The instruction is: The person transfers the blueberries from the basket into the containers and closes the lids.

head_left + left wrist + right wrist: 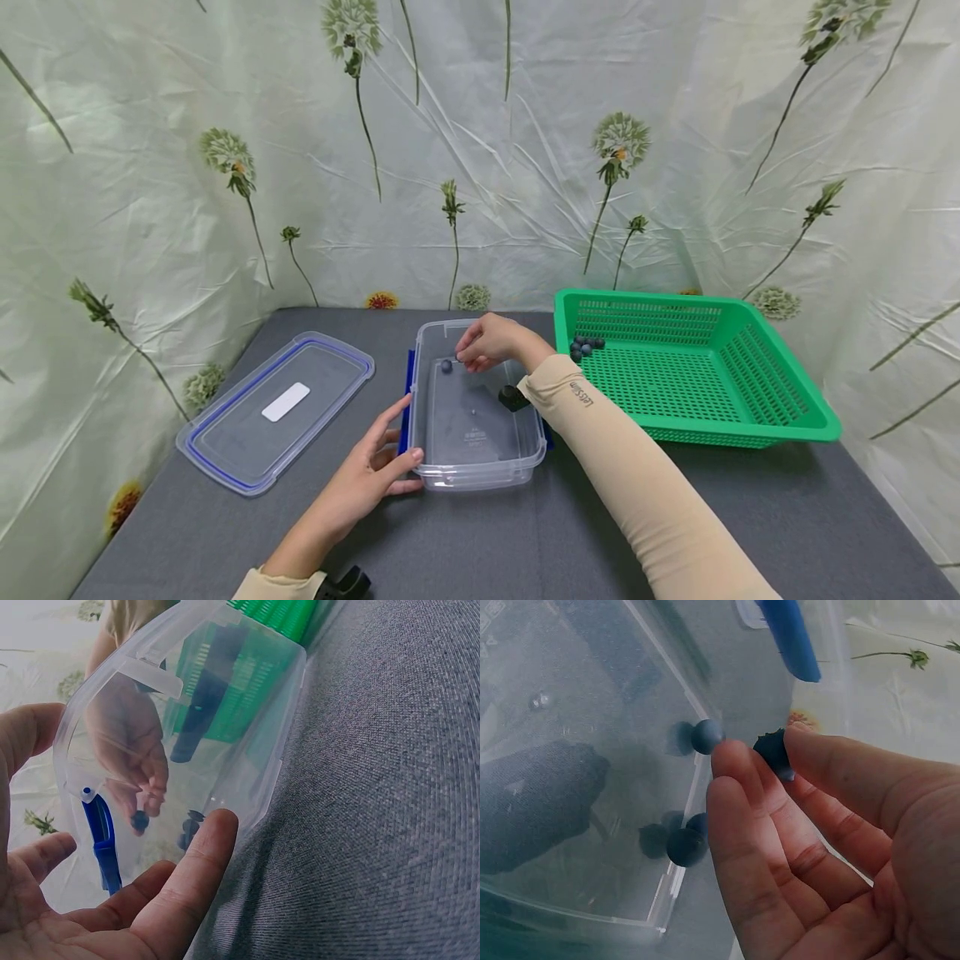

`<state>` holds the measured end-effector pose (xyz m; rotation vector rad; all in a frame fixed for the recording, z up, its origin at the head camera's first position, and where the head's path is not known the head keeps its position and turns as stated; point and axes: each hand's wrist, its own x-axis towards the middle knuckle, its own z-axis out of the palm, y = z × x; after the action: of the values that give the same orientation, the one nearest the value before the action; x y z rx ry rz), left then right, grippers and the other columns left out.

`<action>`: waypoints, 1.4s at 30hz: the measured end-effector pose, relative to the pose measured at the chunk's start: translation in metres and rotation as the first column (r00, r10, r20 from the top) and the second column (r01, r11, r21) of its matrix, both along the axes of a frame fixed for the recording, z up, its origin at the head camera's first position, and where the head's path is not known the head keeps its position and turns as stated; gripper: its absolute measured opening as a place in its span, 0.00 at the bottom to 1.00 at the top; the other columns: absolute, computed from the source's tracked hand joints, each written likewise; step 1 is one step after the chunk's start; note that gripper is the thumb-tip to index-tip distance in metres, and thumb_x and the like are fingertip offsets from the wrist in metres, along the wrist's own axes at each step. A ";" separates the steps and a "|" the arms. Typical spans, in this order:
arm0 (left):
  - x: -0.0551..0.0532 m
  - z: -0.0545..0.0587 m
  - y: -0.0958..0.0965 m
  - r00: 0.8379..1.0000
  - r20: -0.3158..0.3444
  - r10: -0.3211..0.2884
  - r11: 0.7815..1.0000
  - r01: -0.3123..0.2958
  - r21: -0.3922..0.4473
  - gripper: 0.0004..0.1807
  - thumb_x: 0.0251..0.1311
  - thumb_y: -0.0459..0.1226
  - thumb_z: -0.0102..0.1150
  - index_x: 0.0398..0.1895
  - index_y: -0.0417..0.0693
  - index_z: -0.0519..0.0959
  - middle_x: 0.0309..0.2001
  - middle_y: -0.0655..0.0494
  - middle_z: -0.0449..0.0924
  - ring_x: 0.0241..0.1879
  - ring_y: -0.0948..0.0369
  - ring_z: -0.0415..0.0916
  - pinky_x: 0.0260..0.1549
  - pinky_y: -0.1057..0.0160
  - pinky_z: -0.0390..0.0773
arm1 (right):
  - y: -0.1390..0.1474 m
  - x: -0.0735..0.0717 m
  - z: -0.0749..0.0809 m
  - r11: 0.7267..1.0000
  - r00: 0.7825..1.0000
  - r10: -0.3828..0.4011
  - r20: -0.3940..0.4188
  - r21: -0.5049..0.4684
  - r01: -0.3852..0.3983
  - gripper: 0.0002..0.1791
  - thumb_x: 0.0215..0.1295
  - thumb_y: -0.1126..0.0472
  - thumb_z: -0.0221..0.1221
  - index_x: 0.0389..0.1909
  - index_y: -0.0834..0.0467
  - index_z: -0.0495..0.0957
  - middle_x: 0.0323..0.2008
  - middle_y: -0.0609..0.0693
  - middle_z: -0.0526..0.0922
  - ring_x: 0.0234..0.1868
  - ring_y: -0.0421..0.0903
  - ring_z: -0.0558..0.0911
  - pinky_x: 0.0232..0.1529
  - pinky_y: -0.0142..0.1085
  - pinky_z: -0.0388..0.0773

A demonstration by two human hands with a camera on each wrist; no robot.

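Observation:
A clear plastic container (476,417) with blue side latches stands without its lid. My left hand (367,479) rests against its near left corner, fingers spread along the side and thumb by the rim. Over the far end of the container, my right hand (491,342) pinches a blueberry (776,754) between thumb and fingertips. Below those fingertips, a loose blueberry (707,736) lies on the container's floor. Two more sit close together there, the nearer blueberry (686,847) partly covering the other. In the head view my right fingers hide most of these berries.
To the right stands a green slotted basket (795,425), with several blueberries (587,346) in its far left corner. The clear lid (315,375) with a blue seal and white label lies left on the grey tablecloth (465,550). A flower-printed curtain (510,233) hangs behind.

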<state>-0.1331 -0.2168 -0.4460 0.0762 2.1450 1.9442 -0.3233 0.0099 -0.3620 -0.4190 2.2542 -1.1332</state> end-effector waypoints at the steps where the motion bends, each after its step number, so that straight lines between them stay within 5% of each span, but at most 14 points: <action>1: 0.000 0.000 0.000 1.000 0.001 0.000 1.000 0.000 0.001 0.43 0.76 0.37 0.64 0.84 0.78 0.55 0.77 0.29 0.59 0.68 0.38 0.75 0.51 0.46 0.91 | -0.001 0.000 -0.001 1.000 1.000 -0.003 0.002 0.005 0.003 0.11 0.76 0.65 0.65 0.54 0.66 0.85 0.36 0.53 0.89 0.37 0.45 0.89 0.62 0.52 0.87; 18: -0.001 0.003 0.002 1.000 0.003 0.012 1.000 -0.012 -0.019 0.43 0.75 0.37 0.65 0.84 0.78 0.55 0.76 0.30 0.60 0.68 0.38 0.75 0.50 0.46 0.91 | -0.001 0.001 0.001 1.000 1.000 -0.022 0.019 0.018 0.022 0.13 0.77 0.65 0.63 0.58 0.66 0.83 0.38 0.54 0.88 0.39 0.47 0.89 0.64 0.54 0.85; 28: 0.000 0.001 0.001 1.000 -0.006 0.013 1.000 -0.013 -0.014 0.43 0.76 0.36 0.64 0.85 0.77 0.55 0.76 0.29 0.60 0.69 0.36 0.74 0.50 0.46 0.91 | 0.010 -0.001 0.010 1.000 1.000 -0.004 0.030 -0.004 0.004 0.16 0.79 0.65 0.61 0.62 0.67 0.82 0.48 0.63 0.90 0.50 0.55 0.90 0.60 0.47 0.88; 36: 0.000 0.001 0.001 1.000 -0.001 0.006 1.000 -0.006 -0.017 0.43 0.76 0.37 0.63 0.85 0.78 0.54 0.77 0.29 0.59 0.68 0.37 0.75 0.50 0.47 0.91 | 0.018 -0.002 0.018 0.999 0.999 -0.006 0.044 -0.036 0.008 0.17 0.78 0.66 0.62 0.62 0.68 0.82 0.38 0.55 0.89 0.41 0.48 0.89 0.64 0.51 0.86; 42: 0.000 0.001 0.000 1.000 -0.004 0.000 1.000 0.000 -0.014 0.43 0.77 0.37 0.63 0.85 0.76 0.54 0.77 0.29 0.58 0.69 0.36 0.74 0.50 0.46 0.91 | 0.027 -0.004 0.019 0.998 0.999 -0.020 0.041 -0.052 0.023 0.17 0.78 0.66 0.62 0.62 0.68 0.81 0.41 0.59 0.91 0.41 0.48 0.90 0.53 0.41 0.90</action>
<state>-0.1330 -0.2165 -0.4453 0.0777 2.1607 1.9309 -0.3277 0.0367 -0.3427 -0.3898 2.2026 -1.2033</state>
